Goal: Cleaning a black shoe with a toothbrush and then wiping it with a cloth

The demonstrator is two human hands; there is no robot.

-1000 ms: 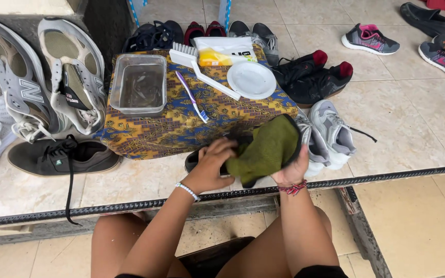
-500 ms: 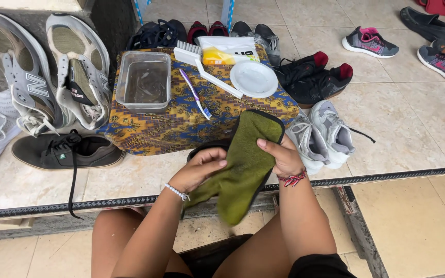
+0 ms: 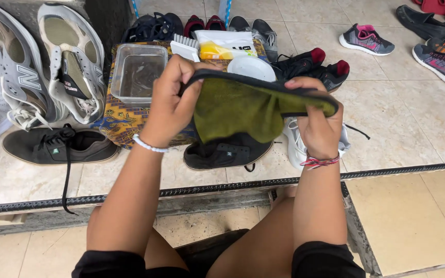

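Legs: the person sat with bare knees apart, below the tiled step [image 3: 397,128].
Left hand [image 3: 168,105]: raised, fingers pinched shut on the left end of a green insole [image 3: 243,110].
Right hand [image 3: 318,126]: fingers clamped on the insole's right end, so it hung stretched between both hands with its green face towards the camera, as if for a look.
Black shoe [image 3: 227,152]: lay on the step just under the insole.
Dark sneaker [image 3: 60,146]: lay left of it, its lace trailing over the edge.
Cloth [image 3: 117,121]: patterned, spread on the step as a work mat.
Tub [image 3: 137,72]: clear, on the cloth, close to the left hand.
Brush [image 3: 184,48], white lid [image 3: 251,67]: farther back on the cloth, within reach.
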